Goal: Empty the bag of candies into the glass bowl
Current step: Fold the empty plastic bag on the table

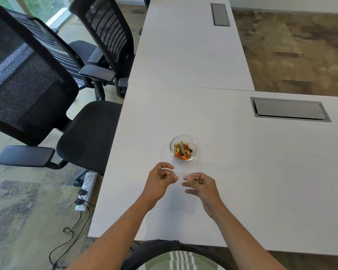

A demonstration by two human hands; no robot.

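A small glass bowl (pixel 191 142) stands on the white table (pixel 242 172) and holds several gold and orange wrapped candies (pixel 181 150). Just in front of it my two hands hold a clear plastic bag (pixel 181 199) by its top edge. My left hand (pixel 159 179) pinches the left corner and my right hand (pixel 201 185) pinches the right corner. The bag hangs down between my wrists, looks empty, and is nearly see-through, so its outline is faint.
Three black mesh office chairs (pixel 37 90) stand along the table's left edge. A white power strip (pixel 87 189) with black cables lies on the carpet below. Two grey cable hatches (pixel 290 109) are set into the tabletops, to the right and far back.
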